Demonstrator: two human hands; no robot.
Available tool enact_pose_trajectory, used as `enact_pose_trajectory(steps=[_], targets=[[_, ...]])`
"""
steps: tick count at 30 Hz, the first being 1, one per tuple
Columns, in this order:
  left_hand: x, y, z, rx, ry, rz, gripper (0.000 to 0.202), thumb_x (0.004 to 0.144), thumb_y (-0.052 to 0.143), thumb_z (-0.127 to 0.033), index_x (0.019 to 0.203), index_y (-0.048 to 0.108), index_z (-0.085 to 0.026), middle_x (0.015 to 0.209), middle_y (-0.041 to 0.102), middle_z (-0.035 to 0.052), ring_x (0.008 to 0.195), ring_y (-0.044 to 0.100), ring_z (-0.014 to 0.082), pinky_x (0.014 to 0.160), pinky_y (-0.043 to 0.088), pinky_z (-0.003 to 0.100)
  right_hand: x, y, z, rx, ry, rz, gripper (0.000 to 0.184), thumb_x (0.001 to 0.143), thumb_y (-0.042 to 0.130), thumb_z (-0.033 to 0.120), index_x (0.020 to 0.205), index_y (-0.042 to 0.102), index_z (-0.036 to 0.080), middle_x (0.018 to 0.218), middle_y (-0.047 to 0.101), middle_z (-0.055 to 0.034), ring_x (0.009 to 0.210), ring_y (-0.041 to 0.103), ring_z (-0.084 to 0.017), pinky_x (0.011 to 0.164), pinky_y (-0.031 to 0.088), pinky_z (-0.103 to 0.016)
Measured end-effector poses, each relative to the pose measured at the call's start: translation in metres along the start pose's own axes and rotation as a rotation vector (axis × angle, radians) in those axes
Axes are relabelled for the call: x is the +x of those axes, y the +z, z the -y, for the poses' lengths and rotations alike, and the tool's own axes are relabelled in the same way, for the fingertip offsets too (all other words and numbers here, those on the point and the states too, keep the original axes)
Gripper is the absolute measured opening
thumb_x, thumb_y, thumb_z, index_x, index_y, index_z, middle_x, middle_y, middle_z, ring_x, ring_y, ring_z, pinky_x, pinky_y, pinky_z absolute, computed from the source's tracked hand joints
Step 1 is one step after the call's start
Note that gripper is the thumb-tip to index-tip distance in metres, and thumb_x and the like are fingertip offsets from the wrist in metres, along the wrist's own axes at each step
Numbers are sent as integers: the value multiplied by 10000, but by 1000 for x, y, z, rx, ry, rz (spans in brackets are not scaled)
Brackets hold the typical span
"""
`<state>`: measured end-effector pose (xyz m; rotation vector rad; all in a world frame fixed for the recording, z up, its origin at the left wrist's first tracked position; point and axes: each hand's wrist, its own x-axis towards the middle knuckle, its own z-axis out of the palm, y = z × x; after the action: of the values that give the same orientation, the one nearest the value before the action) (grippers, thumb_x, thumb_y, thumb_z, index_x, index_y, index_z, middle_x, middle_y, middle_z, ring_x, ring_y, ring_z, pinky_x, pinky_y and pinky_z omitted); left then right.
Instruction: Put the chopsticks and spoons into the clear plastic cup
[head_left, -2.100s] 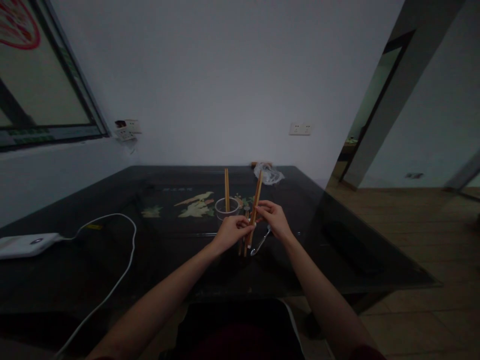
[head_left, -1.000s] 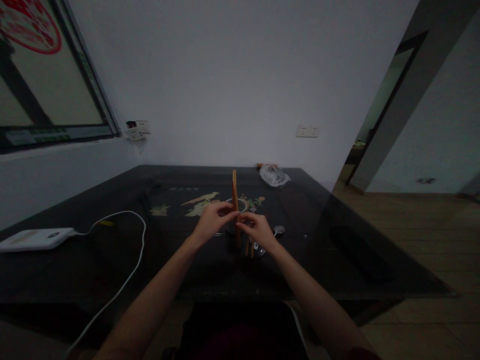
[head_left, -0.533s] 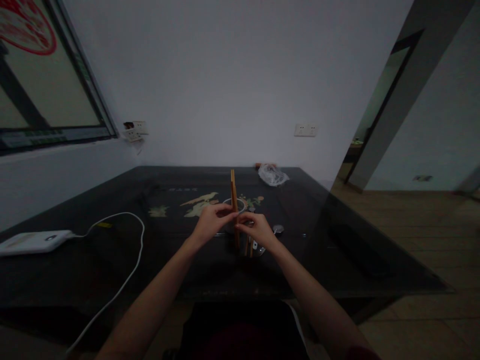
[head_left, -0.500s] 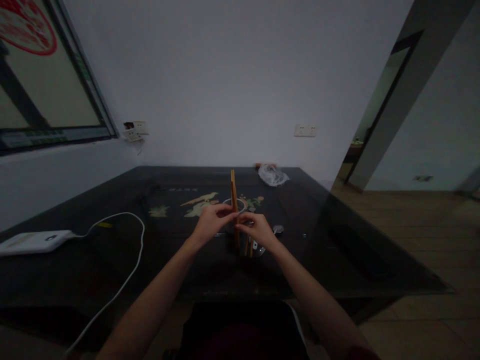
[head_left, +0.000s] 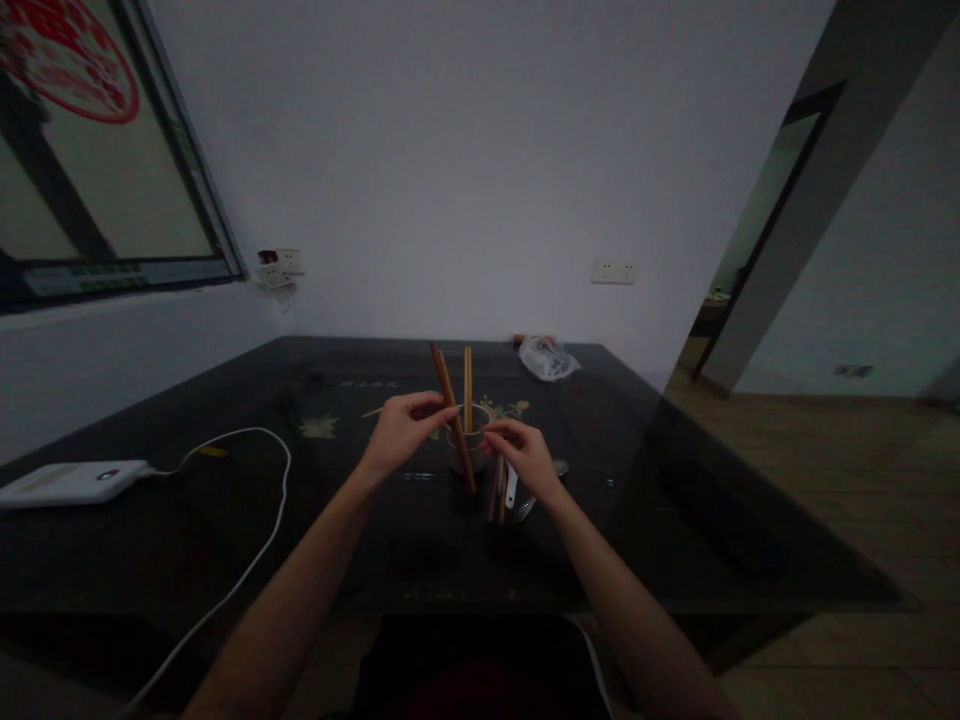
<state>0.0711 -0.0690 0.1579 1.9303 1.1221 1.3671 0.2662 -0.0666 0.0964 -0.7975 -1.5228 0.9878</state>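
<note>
My left hand (head_left: 399,432) is closed on a pair of wooden chopsticks (head_left: 452,415) that tilt up and to the left. One more wooden chopstick (head_left: 467,385) stands upright in a small clear cup (head_left: 459,452) just behind my hands. My right hand (head_left: 527,456) is beside the cup with its fingers pinched near the cup's rim; what it holds, if anything, is hidden. Below that hand lie further chopsticks (head_left: 496,494), a white spoon (head_left: 511,486) and a metal spoon (head_left: 541,490) on the dark table (head_left: 360,560).
A white device (head_left: 71,483) with a white cable (head_left: 247,520) lies at the table's left. A crumpled clear plastic bag (head_left: 549,357) sits at the far edge. A dark flat object (head_left: 712,510) rests at the right. Painted birds and flowers decorate the table top.
My left hand has pulled the pair of chopsticks to the left and tilted them, apart from the one in the cup. My right hand has shifted slightly right, off that pair.
</note>
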Motion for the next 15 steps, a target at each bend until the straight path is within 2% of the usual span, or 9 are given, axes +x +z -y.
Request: enact_pose_trajectory(steps=[3,6,10,15], targets=[[14,-20,-20,-4,22,-103,228,701,679,-357,779,691,-143,755,712,49,708,653,172,642,531,264,7,-9,-3,60,-25,-181,263,742,643,436,858,646,201,730,662,-37,688,634,-183,643,524,-301],[36,-36,-36,-2,91,-189,265,726,662,-372,821,682,-126,786,706,63,742,655,172,645,534,262,16,-16,-15,44,-58,-275,322,710,670,424,933,615,197,827,642,-48,799,621,-188,701,522,-305],[69,-42,-40,8,144,-215,277,742,646,-367,847,668,-111,793,700,71,759,658,169,652,530,257,23,-16,-38,12,-43,-207,561,631,734,389,1131,533,234,1036,601,-70,982,583,-200,824,499,-339],[91,-29,-15,12,102,-143,258,689,674,-362,767,668,-117,745,700,64,697,649,164,624,517,248,22,-6,-60,-29,36,-38,861,535,812,312,1292,405,250,1270,519,-113,1208,476,-245,993,392,-418]])
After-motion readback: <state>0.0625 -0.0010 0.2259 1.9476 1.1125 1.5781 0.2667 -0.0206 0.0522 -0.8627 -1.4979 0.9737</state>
